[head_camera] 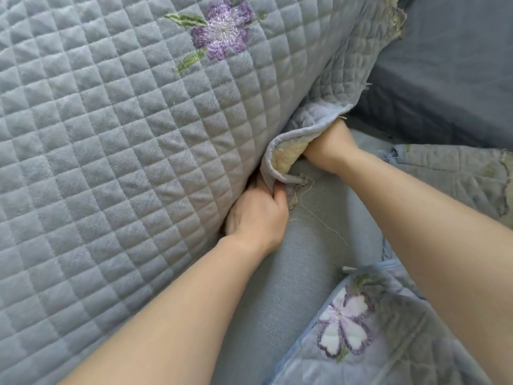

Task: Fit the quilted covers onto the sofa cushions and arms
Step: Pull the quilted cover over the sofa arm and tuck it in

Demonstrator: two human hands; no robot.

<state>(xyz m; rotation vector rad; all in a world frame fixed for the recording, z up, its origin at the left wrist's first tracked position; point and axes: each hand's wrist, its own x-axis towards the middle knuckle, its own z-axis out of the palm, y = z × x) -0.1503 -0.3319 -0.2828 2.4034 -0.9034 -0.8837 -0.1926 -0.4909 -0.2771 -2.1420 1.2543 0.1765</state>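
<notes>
Hands both sit at the lower corner of the quilted cover (111, 140), grey-blue, which fills the left of the view over a bulky cushion; embroidered purple flower (223, 30) near its top. Left hand (258, 215) lies against the cushion's lower edge, fingers curled and pinching the cover's hem where it folds back to show cream padding (288, 159). Right hand (329, 147) is pushed under that folded flap: wrist and back of hand visible, fingers hidden, grip cannot be told. Plain grey sofa seat (291, 273) lies below both hands; a loose thread (319, 218) trails across it from the hem. Lower right, a second quilted cover (388, 343) with a pale flower lies on the seat. Dark blue upholstery (449, 65) upper right.
</notes>
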